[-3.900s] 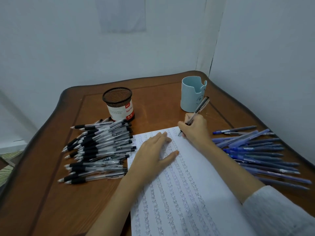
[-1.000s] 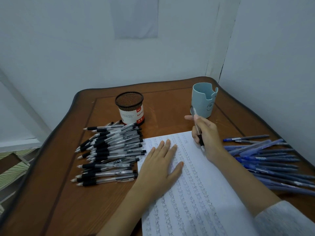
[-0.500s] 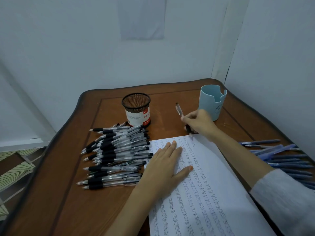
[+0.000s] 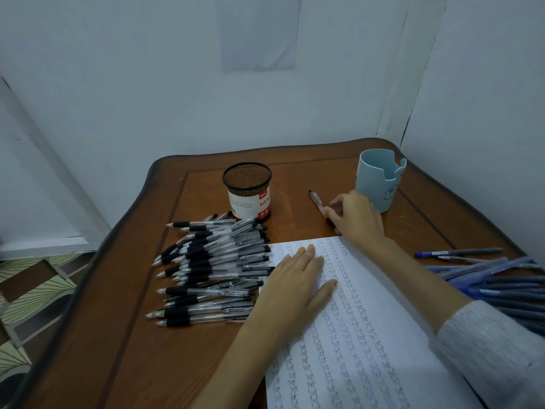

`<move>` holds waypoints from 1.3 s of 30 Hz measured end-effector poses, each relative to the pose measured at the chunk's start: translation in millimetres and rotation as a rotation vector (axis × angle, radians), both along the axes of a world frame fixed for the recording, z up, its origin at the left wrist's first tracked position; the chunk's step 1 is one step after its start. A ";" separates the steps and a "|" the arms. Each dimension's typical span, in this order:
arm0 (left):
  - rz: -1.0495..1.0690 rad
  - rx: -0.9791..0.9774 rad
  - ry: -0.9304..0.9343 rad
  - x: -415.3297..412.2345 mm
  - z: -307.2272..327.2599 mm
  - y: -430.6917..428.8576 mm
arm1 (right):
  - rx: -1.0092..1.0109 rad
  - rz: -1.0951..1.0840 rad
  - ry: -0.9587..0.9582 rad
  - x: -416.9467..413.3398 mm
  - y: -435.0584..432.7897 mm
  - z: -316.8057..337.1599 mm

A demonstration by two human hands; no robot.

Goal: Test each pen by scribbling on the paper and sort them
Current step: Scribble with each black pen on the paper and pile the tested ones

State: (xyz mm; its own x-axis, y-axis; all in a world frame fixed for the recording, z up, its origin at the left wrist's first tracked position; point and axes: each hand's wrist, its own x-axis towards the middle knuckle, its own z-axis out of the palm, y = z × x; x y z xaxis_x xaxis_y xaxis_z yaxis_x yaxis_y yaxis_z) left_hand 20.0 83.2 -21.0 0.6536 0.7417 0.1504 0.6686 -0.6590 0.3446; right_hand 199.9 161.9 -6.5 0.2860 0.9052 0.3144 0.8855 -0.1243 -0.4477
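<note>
Head camera: my right hand (image 4: 355, 215) pinches a pen (image 4: 316, 200) beyond the paper (image 4: 368, 335). My left hand (image 4: 295, 287) lies flat on it.

The clear pen (image 4: 316, 200) with a dark end is pinched in my right hand (image 4: 354, 216), slanted low over the table (image 4: 118, 335) just beyond the far edge of the paper (image 4: 368, 335). That white sheet, covered in rows of scribbles, lies flat toward the near right corner. A heap of black-gripped clear pens (image 4: 212, 261) lies along its left side, and blue pens (image 4: 486, 278) are heaped by the table's right edge.
</note>
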 end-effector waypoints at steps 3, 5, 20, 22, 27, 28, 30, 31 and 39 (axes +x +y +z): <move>0.023 0.149 -0.098 -3.1 8.0 -0.1 | 0.046 0.054 0.083 -4.2 -17.3 2.5; 0.077 0.263 -0.194 -10.2 11.8 3.1 | 0.043 0.079 0.213 -11.3 -28.4 0.0; 0.279 -0.017 0.003 -136.6 18.5 -6.9 | -0.230 0.433 0.347 -88.2 -76.1 -0.9; 0.347 0.013 0.041 -141.9 12.8 -4.9 | -0.213 0.427 0.406 -89.7 -78.9 0.6; 0.450 -0.019 0.028 -144.5 6.1 0.2 | -0.240 0.431 0.577 -83.9 -83.3 4.0; 0.450 -0.033 0.018 -144.8 4.5 1.3 | -0.251 0.444 0.569 -83.6 -83.7 3.9; 0.445 -0.053 -0.024 -145.1 1.3 2.7 | -0.253 0.457 0.551 -85.0 -84.3 2.7; 0.441 -0.055 -0.046 -145.6 -0.4 3.3 | -0.245 0.456 0.557 -85.9 -84.8 1.7; 0.411 -0.032 -0.040 -145.3 -0.7 18.3 | -0.124 0.402 1.049 -47.2 -82.1 17.9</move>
